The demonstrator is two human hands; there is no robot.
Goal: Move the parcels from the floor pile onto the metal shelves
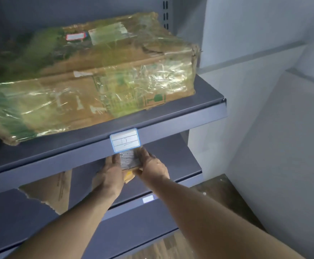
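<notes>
Both arms reach in under the upper shelf. Left hand (113, 172) and right hand (152, 166) clamp a small parcel (129, 161) between them, fingers curled on its sides, over the middle shelf (180, 161); whether it rests there yet, cannot tell. Torn cardboard (49, 191) lies left on that same shelf. Above, a big plastic-wrapped box (96, 75) already sits on the upper shelf (171, 120). Floor pile out of view, so remaining parcels unknown. Judged: placing under way, release still to come.
</notes>
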